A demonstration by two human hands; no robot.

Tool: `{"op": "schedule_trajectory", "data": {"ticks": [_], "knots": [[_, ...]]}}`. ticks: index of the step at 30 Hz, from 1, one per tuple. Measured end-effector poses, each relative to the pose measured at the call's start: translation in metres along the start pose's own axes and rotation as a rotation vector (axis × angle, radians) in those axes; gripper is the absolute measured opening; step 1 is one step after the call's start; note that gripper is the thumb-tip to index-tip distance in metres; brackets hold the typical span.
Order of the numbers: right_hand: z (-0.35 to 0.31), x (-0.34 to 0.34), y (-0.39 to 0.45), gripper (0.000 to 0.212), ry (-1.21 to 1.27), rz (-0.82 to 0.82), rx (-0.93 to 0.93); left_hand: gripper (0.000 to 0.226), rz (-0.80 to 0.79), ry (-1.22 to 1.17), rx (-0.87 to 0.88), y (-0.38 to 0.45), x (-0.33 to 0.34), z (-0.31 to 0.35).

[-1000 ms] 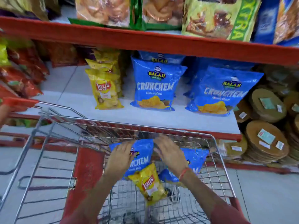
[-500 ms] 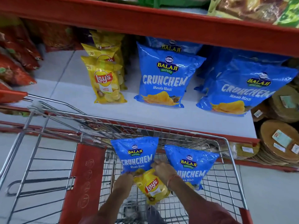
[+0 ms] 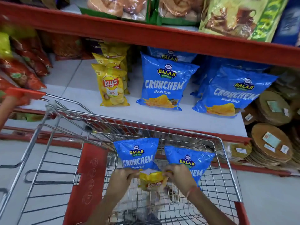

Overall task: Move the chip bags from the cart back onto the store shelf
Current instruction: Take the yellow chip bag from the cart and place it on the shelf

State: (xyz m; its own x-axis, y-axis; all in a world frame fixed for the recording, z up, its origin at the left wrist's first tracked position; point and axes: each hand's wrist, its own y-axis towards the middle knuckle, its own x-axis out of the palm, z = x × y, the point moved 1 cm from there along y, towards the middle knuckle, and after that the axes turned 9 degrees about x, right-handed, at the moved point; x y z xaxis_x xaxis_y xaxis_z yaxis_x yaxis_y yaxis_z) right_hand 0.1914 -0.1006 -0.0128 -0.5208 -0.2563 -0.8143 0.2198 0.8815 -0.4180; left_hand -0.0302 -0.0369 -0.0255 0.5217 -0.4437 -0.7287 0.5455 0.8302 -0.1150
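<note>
Chip bags first: the yellow Lay's bag (image 3: 151,181) sits low in the wire cart (image 3: 224,159), and both my hands are clamped on its top edge. Left hand (image 3: 121,179) pinches the left corner, right hand (image 3: 179,177) the right corner, fingers closed on the foil.

Change from half a second ago: then the bag lay flat with its logo facing up, my hands at its upper end. Now it is bunched and crumpled between my fists, logo half folded under, bag raised a little off the cart floor. View has tipped upward too; more of the upper shelf shows.

Count, cart: three bags. One yellow Lay's in my grip, two blue ones behind it leaning on the far wall: the left blue Crunchem bag (image 3: 138,153) and the right blue Crunchem bag (image 3: 190,158). My right hand covers part of the right one's lettering.

Count, store shelf (image 3: 113,116): yellow shelf Lay's bags (image 3: 112,86), three visible in a row front to back, possibly more behind, cannot tell. Blue shelf Crunchem bags (image 3: 164,83), two at the front side by side, with at least one more showing behind each.

Look of the held bag: glossy yellow foil, red Lay's roundel partly readable, blurred with motion, top seam gathered.

Red bags (image 3: 24,73) lie at shelf left; round brown packs (image 3: 272,108) stack at right. Red cart handle (image 3: 26,93) at far left.
</note>
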Motion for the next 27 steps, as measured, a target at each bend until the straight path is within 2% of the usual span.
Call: {"op": "schedule_trajectory", "data": {"ticks": [5,8,15,20,27], "knots": [[-0.037,-0.053,-0.016,0.006,0.142,0.275,-0.132,0.021,0.246,-0.095,0.171,0.006,-0.059,0.023],[-0.066,-0.084,-0.021,0.008,0.203,0.427,-0.229,0.028,0.348,-0.172,0.237,0.015,-0.098,0.036],[-0.141,-0.156,-0.001,0.007,0.282,0.707,-0.365,0.025,0.624,-0.116,0.391,0.054,-0.187,0.06],[-0.178,-0.188,0.027,0.006,0.327,0.722,-0.379,0.016,0.726,-0.048,0.424,0.088,-0.233,0.065],[-0.194,-0.194,0.066,0.005,0.345,0.679,-0.351,0.011,0.742,0.032,0.373,0.123,-0.246,0.051]]}}
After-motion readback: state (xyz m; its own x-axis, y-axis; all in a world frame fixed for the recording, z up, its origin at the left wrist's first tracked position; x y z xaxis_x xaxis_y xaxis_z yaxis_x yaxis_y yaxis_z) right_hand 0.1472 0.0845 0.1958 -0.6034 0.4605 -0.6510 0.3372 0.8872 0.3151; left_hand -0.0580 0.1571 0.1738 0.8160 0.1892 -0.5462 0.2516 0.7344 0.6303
